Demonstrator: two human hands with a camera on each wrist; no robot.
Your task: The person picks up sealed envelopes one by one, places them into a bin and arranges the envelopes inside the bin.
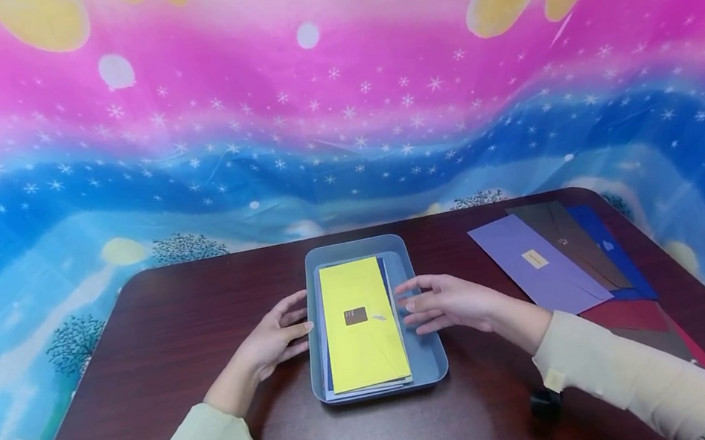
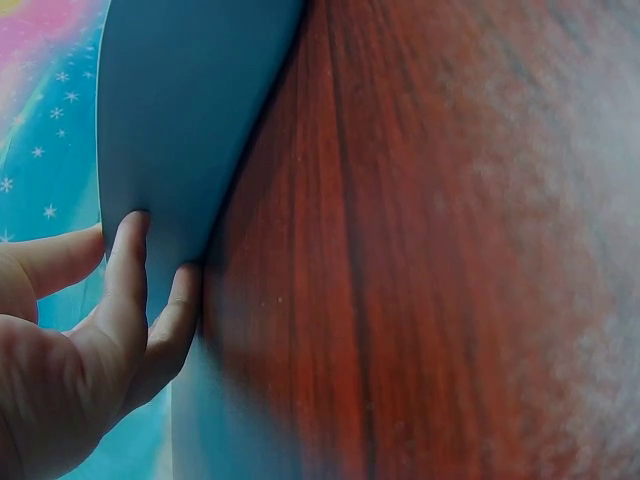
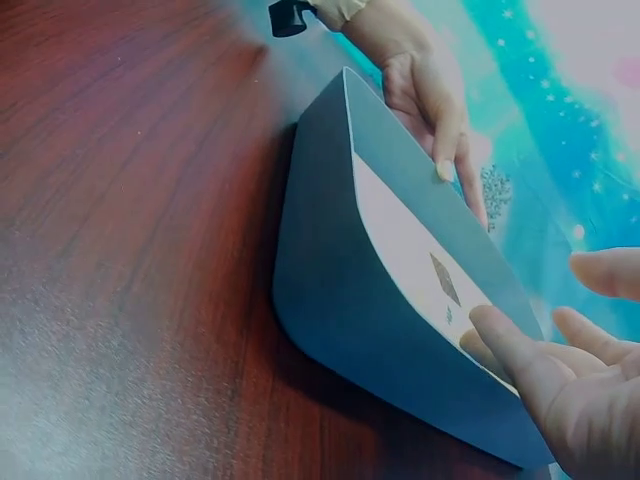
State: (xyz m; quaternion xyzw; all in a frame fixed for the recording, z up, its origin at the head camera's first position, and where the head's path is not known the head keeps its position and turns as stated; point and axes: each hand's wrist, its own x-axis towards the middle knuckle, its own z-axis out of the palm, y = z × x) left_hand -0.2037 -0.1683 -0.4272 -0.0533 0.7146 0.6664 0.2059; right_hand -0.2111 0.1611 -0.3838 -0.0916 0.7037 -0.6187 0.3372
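Note:
A grey-blue plastic tray [image 1: 429, 367] stands in the middle of the table, holding a small stack of envelopes. Topmost lies a yellow envelope [image 1: 365, 361] with a dark square label; edges of others peek out beneath it. My left hand [image 1: 270, 343] is at the tray's left side, thumb tip by the rim and fingertips against the outer wall, as the left wrist view shows. On the opposite side my right hand [image 1: 448, 304] reaches over the right rim with spread, fairly straight fingers. Its fingertips overlap the tray's interior near the envelopes, and nothing is gripped.
At the right of the dark wooden table [image 1: 190, 318] several envelopes lie fanned out: a purple envelope [image 1: 519, 249], a brown envelope [image 1: 563, 228], a blue envelope [image 1: 630, 271] and a red envelope [image 1: 636, 315]. A colourful printed curtain [image 1: 338, 117] hangs behind the table.

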